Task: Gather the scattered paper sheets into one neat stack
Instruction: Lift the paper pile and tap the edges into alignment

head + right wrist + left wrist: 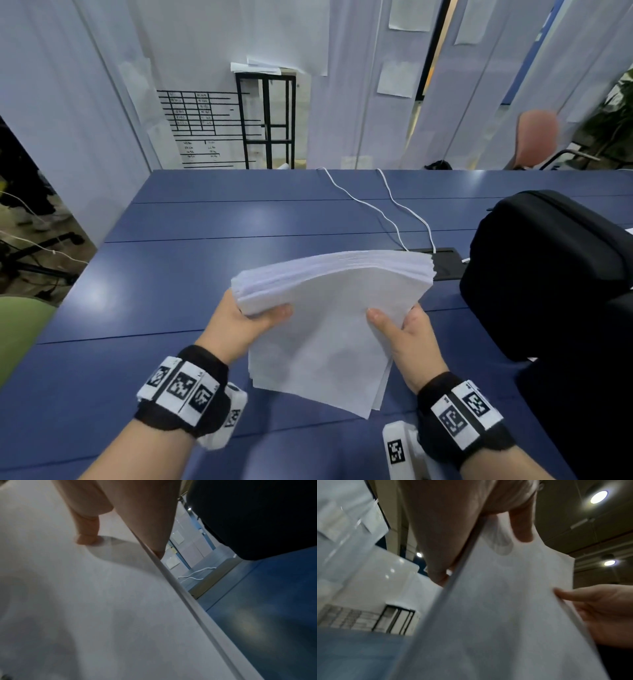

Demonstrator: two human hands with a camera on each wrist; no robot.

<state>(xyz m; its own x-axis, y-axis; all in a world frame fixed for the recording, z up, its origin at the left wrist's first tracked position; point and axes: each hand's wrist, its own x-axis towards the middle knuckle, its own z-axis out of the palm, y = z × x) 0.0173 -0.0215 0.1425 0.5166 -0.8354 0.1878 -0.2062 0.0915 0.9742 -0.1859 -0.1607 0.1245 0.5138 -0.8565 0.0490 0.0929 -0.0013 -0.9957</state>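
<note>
A thick stack of white paper sheets (pixel 329 318) is lifted above the blue table (pixel 191 267), its far end bending up and its edges slightly fanned. My left hand (pixel 250 320) grips the stack's left edge, thumb on top and fingers underneath. My right hand (pixel 400 330) holds the right edge the same way, thumb pressed on the top sheet. In the left wrist view the stack (pixel 496 608) fills the middle, with my left hand (pixel 488 536) pinching it and the other hand at the right. The right wrist view shows the top sheet (pixel 85 601) under my right hand (pixel 120 538).
A black bag (pixel 548 270) stands on the table close to the right of the stack. Two white cables (pixel 394 212) run from the far edge to a black cable slot (pixel 445 257) behind the stack. A pink chair (pixel 534 140) stands beyond the table, a green seat (pixel 20 329) at the left.
</note>
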